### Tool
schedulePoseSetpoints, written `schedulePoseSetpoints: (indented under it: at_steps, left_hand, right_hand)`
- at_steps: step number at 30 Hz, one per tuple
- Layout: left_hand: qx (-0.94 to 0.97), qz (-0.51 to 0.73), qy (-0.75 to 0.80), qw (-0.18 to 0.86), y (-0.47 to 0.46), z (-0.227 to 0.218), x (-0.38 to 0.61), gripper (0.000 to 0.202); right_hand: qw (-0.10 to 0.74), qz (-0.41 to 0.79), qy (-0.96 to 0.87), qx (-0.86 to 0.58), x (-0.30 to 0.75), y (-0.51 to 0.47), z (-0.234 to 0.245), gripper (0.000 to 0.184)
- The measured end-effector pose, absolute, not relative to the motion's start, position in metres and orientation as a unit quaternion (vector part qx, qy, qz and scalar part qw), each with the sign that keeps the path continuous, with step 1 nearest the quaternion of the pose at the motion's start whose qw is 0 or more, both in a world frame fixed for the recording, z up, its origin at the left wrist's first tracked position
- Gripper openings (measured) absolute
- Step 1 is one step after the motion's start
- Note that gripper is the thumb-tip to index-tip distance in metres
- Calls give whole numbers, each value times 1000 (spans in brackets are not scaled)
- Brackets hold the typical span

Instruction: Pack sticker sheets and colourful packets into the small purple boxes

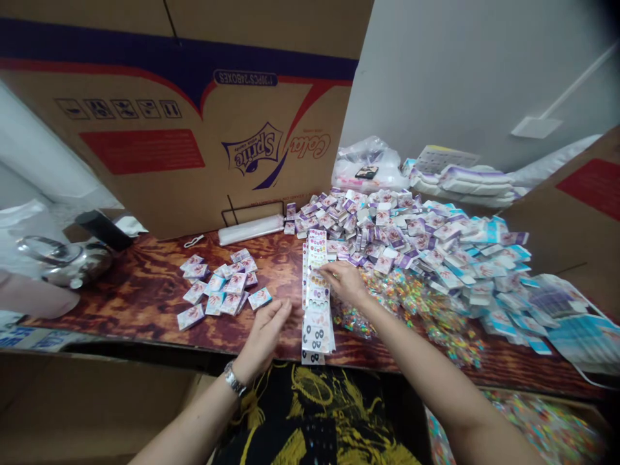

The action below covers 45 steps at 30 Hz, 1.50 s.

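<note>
So, the right hand (341, 284) lies open, its fingertips (325, 274) pressing one long overlapping row of printed sticker cards (316, 303). The left hand (264, 336), a metal watch (235, 380) on its wrist, hangs open just beside it. Two heaps of small boxes flank them: a small heap (220, 287) leftward, a huge heap (411, 242) rightward.

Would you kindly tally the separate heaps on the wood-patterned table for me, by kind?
Heaps of small printed cardboard boxes: 2
Long stack of printed white card sheets: 1
Spread of clear packets of small colourful pieces: 1
Total: 4
</note>
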<state>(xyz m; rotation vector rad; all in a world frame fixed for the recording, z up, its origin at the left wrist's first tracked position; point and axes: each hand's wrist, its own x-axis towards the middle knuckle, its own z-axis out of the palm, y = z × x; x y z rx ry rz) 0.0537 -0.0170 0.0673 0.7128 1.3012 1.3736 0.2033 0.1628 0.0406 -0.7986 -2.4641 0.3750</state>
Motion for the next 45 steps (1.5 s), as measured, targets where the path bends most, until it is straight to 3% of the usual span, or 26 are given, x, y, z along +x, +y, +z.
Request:
schedulePoseSetpoints:
  at_steps: [4,7,11,15,23,27,32,36,42,45]
  left_hand:
    - [154,544,409,717,-18,73,71,45]
    - [76,555,307,770,-9,79,81,52]
    - [-4,577,271,771,5,86,79,49]
    - [23,552,338,762,6,85,77,46]
    - [299,554,390,672,-14,70,84,58]
    - [412,499,429,630,-16,78,80,39]
    - [315,526,440,656,-10,75,85,35]
    - [218,597,378,673,-7,67,93,34]
    - [119,605,301,727,-10,74,95,60]
    - [129,605,308,723,-11,78,94,61]
  right_hand:
    - [351,126,-895,-246,219,130,89,14]
    - [382,109,-907,-138,235,90,111,17]
    - [333,90,-938,-26,250,41,114,21]
    - [324,152,-934,-18,253,21,113,20]
    - [386,212,-865,-239,235,68,126,16]
    - [393,204,-855,-270,221,88,121,16]
    - [416,139,-872,-217,219,83,116,20]
    - [385,49,-914,-120,225,67,109,28]
    - [347,-32,-931,-111,226,54,97,26]
    - [317,-61,-941,-99,227,54,92,27]
